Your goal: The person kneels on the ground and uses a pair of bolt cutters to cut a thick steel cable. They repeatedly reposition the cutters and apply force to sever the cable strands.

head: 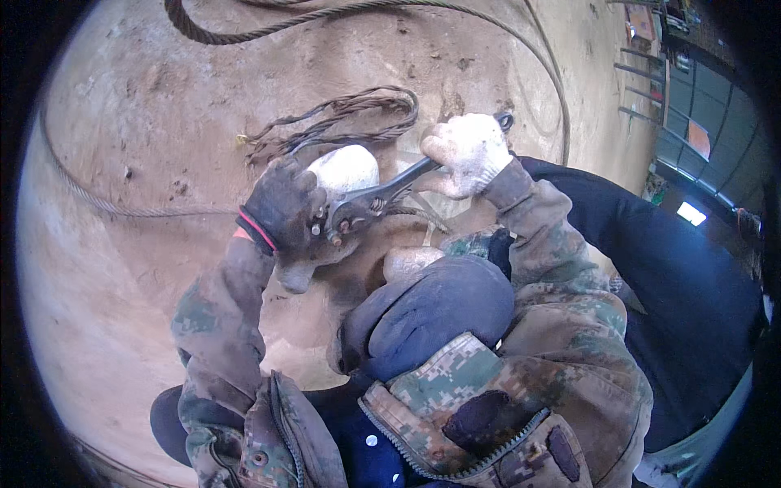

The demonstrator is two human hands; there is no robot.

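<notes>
My right hand (468,155), in a white knit glove, grips the handle of an adjustable wrench (403,182). The wrench slants down to the left, its head at a small metal fitting with bolt ends (335,236). My left hand (285,204), in a dark glove with a pink-red cuff, is closed around that fitting beside the wrench head. Its fingers hide most of the fitting, and whether the jaws sit on a nut cannot be told. A rounded white object (348,168), unclear in kind, adjoins my left fingers. Steel wire rope (420,215) emerges right of the fitting.
A looped bundle of thin wire strands (366,116) lies on the dusty floor (152,158) beyond my hands. Thick wire rope (341,19) curves across the top and down the right. Dark blue fabric (659,262) fills the right side. A metal rack (647,85) stands farther off.
</notes>
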